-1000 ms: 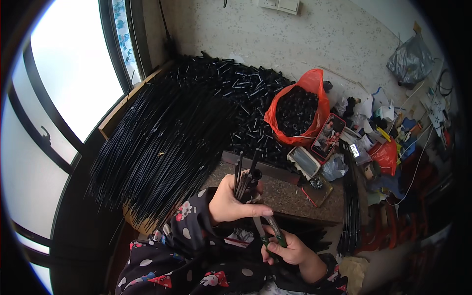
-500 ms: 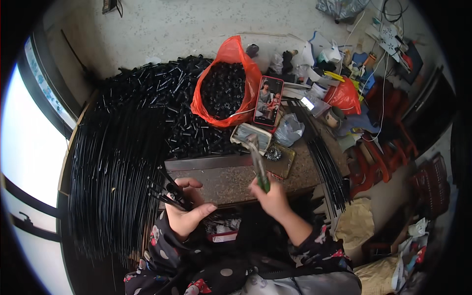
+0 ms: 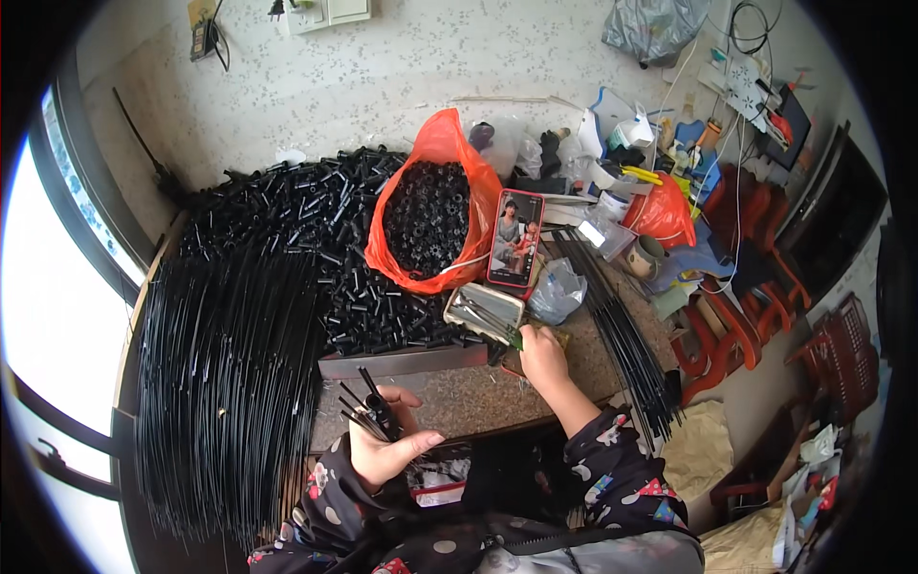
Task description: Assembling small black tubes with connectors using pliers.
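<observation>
My left hand (image 3: 390, 457) is closed around several thin black rods (image 3: 352, 404) and a thicker black tube-like piece (image 3: 381, 413), near the table's front edge. Its thumb sticks out to the right. My right hand (image 3: 542, 354) grips green-handled pliers (image 3: 504, 328), whose metal jaws reach into a small pale tray (image 3: 491, 289). Thin metallic pieces lie in that tray, too small to make out well. Whether the jaws hold anything cannot be seen. My right forearm partly covers a flat yellowish object behind the hand.
Long black rods (image 3: 225, 383) fan over the table's left side. Behind lies a heap of short black tubular parts (image 3: 287, 201). A red plastic bag (image 3: 384, 251) holds small black pieces. A phone (image 3: 516, 239) leans beside it; more rods (image 3: 622, 335) lie to the right.
My right hand has lowered the pliers from above the table into the tray. My left hand still holds the rods, now slightly farther right in view. The camera view has shifted upward.
</observation>
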{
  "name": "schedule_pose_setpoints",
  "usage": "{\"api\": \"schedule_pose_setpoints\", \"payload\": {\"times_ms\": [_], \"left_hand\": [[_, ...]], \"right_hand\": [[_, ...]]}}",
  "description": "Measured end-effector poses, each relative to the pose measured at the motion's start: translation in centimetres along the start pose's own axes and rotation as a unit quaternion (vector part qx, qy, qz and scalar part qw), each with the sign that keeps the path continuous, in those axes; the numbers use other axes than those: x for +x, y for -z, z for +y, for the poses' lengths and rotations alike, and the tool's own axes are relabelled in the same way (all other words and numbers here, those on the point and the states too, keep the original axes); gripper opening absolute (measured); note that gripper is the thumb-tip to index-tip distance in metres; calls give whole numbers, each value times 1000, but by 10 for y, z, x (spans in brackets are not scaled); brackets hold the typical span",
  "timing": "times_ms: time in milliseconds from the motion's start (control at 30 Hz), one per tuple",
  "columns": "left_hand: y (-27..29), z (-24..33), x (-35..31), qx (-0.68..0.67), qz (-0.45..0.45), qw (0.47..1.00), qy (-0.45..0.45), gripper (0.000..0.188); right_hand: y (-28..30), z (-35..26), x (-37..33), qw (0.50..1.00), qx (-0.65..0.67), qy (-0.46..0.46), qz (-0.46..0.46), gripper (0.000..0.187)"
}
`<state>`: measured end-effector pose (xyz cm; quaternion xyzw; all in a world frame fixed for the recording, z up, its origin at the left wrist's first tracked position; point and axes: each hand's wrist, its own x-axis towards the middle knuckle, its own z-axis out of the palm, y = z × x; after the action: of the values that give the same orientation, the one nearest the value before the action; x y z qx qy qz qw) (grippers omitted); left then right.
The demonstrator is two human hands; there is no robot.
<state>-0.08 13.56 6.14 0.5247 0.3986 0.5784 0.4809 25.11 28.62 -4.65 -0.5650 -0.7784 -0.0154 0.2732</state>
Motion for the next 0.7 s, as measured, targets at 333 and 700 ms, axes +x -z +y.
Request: {"api": "schedule_pose_setpoints", "payload": {"times_ms": [333,700], "left_hand": [[3,1,-13,11,-30,999,-10,40],[-37,29,-22,-37,-35,998,-28,59]], "right_hand": [[10,16,-6,980,130,-146,42,29],[127,-179,-67,580,801,-144,-47,17]]}}
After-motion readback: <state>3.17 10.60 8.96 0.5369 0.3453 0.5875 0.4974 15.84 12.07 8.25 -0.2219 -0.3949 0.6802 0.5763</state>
